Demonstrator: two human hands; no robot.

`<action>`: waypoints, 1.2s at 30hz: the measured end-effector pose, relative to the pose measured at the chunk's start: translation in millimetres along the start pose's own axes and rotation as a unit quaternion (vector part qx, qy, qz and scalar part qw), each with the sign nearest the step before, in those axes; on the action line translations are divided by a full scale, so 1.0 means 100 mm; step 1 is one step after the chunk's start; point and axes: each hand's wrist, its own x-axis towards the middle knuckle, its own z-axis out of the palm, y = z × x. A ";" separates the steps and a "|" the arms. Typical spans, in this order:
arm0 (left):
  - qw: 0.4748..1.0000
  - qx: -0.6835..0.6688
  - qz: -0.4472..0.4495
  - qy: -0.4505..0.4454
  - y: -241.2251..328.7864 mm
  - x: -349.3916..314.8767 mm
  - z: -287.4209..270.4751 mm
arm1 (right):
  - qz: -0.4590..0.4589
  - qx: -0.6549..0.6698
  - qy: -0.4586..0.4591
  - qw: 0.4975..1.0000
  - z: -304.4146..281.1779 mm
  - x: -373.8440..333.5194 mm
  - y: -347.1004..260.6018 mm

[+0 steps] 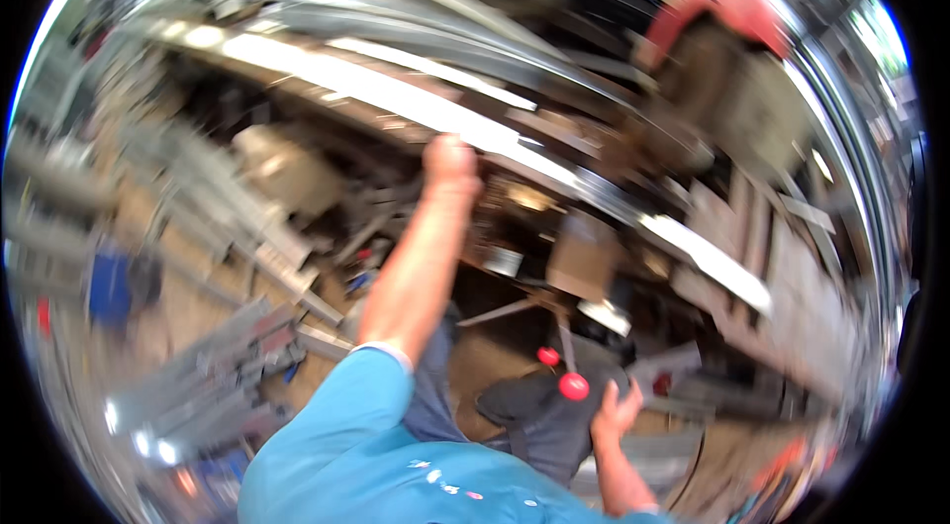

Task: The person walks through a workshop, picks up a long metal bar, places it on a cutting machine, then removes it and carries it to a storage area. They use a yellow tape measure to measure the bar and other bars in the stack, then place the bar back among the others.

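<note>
My left arm stretches forward, and the left hand [450, 166] meets the near edge of a long, shiny metal bar [366, 84]. Motion blur smears its fingers, so whether they grip the bar cannot be told. Lower right, my right hand [618, 413] is open beside my leg, fingers apart and holding nothing. Close to its left are a larger red ball knob [574, 385] and a smaller red ball knob [548, 356], the larger one on a thin metal rod. The long bar slants from upper left to lower right across a cluttered bench.
A red-topped machine [732, 14] stands at the far right. Long metal lengths [426, 29] lie behind the bar. Stacked grey profiles [213, 376] rest on the floor at left, near a blue object [109, 286]. A brown box-like piece [582, 255] sits below the bench edge.
</note>
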 end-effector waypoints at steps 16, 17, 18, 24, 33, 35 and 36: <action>0.956 -0.164 0.151 -0.191 0.72 -0.56 -0.22 | -0.375 -0.231 0.325 0.837 -1.36 0.15 -1.50; 0.952 -0.175 0.170 -0.183 0.80 -0.66 -0.23 | -0.423 -0.227 0.358 0.801 -1.58 0.27 -1.65; 0.948 -0.188 0.191 -0.174 0.89 -0.78 -0.23 | -0.443 -0.254 0.360 0.781 -1.77 0.38 -1.78; 0.926 -0.106 0.314 -0.181 1.20 -1.18 -0.39 | -0.412 -0.464 0.075 0.780 -2.83 0.80 -2.61; 0.872 -0.242 0.380 -0.191 1.44 -1.31 -0.85 | -0.306 -0.483 -0.020 0.820 -3.62 0.39 -2.37; 0.810 -0.400 0.307 -0.298 1.75 -1.55 -0.93 | -0.319 -0.444 -0.061 0.835 -3.75 0.11 -2.26; 0.767 -0.468 0.277 -0.341 1.91 -1.67 -1.00 | -0.340 -0.489 -0.042 0.803 -3.77 -0.18 -2.26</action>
